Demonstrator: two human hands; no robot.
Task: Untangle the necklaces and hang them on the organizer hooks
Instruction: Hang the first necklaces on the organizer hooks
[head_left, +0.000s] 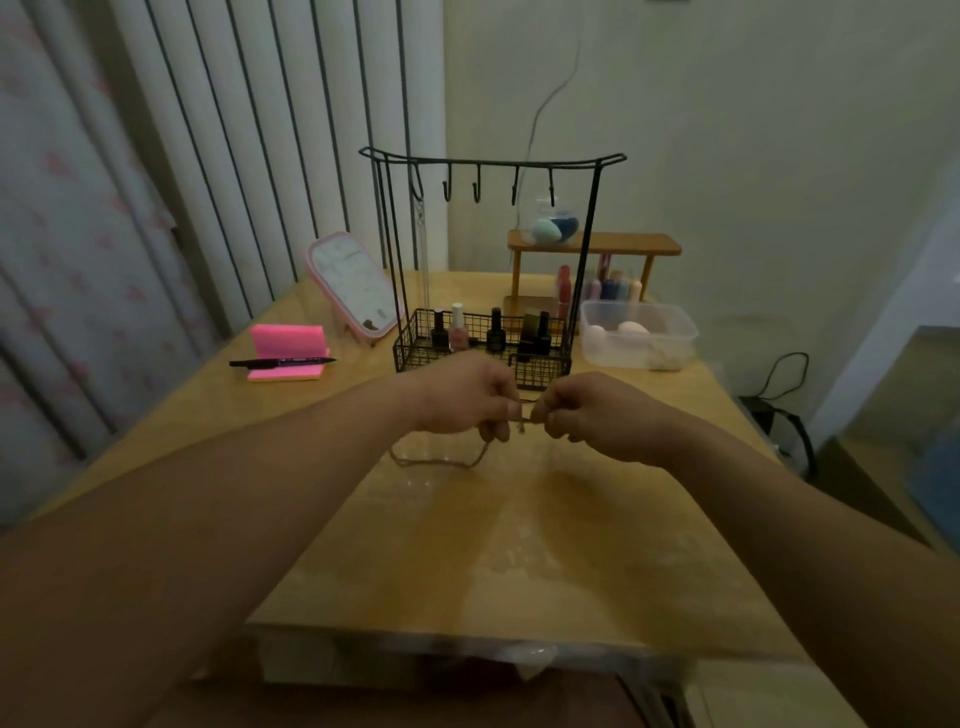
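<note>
a thin brownish necklace (441, 464) is stretched in a short run between two hands held just in front of the organizer, and the rest of it droops off the left side in a loose loop lying on the wooden table (519, 545). the left hand (462, 397) pinches the chain with fingers curled down around it; the right hand (597, 415) pinches the other end of that short run, knuckles up. the two hands are close together, almost touching at the fingertips. right behind them stands the black wire organizer (493, 162), with a row of hooks (475, 189) under its top bar; a pale thin chain (423, 249) seems to hang from the leftmost hook, though it is faint. its bottom basket holds several nail polish bottles (496, 332). to the left are a pink-framed mirror (353, 286) leaning back, and a pink sticky-note pad (288, 345) with a black marker (283, 361) lying across it. to the right sits a clear plastic tub (639, 332), and behind it a small wooden shelf (597, 244).
</note>
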